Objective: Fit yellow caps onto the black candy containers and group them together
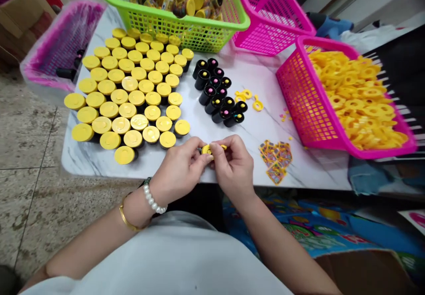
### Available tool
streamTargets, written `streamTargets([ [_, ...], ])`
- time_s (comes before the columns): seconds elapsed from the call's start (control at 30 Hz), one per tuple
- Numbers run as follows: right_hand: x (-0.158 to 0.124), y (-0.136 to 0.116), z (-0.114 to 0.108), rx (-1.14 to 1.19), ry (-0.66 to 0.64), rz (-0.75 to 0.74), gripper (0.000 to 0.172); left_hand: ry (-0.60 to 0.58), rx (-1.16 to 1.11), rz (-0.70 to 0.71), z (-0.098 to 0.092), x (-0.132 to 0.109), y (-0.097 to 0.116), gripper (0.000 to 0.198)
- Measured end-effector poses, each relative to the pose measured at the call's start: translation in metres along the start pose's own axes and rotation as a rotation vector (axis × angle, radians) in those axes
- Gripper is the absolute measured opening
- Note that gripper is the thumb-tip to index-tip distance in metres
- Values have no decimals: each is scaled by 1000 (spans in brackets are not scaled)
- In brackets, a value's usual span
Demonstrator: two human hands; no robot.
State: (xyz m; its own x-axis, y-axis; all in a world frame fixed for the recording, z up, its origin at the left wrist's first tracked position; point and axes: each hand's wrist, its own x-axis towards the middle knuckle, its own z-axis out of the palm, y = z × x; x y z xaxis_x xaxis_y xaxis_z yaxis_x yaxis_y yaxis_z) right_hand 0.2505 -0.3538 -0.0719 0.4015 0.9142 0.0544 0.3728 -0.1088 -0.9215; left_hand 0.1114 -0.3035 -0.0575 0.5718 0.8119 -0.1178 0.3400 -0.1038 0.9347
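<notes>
My left hand [181, 166] and my right hand [234, 166] meet at the front edge of the table. Between their pinched fingertips is a small yellow ring-shaped piece [206, 149]. A bit of something dark shows by the left fingertips; the fingers hide most of it. Beyond my hands stand several black cylinders [217, 104] with pink, yellow or blue tips. Left of them, many black cylinders with yellow disc caps [128, 110] stand upright in close rows. A few loose yellow ring pieces [257, 104] lie right of the uncapped cylinders.
Printed cards [276, 160] lie on the marbled table [308, 171] to my right. A pink basket [299, 100] holds a heap of yellow ring pieces. At the back stand a green basket [186, 27] of wrapped capped pieces and another pink basket [265, 33]. A plastic-lined bin [43, 60] stands at left.
</notes>
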Motion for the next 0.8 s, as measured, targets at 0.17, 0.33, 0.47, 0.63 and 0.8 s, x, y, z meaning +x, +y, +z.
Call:
streamTargets([
  [0.17, 11, -1, -7, 148, -161, 113, 30, 64, 50, 107, 9, -6, -7, 31],
  [0.33, 16, -1, -19, 237, -258, 196, 33, 141, 92, 49, 18, -4, -11, 23],
  [0.47, 12, 0, -18, 256, -189, 212, 31, 145, 86, 3, 19, -3, -10, 27],
  [0.63, 14, -1, -15, 243, -205, 234, 31, 118, 72, -1, 17, -3, -8, 22],
  [0.8, 17, -6, -23, 269, -220, 293, 30, 122, 75, 10, 18, -3, -11, 26],
])
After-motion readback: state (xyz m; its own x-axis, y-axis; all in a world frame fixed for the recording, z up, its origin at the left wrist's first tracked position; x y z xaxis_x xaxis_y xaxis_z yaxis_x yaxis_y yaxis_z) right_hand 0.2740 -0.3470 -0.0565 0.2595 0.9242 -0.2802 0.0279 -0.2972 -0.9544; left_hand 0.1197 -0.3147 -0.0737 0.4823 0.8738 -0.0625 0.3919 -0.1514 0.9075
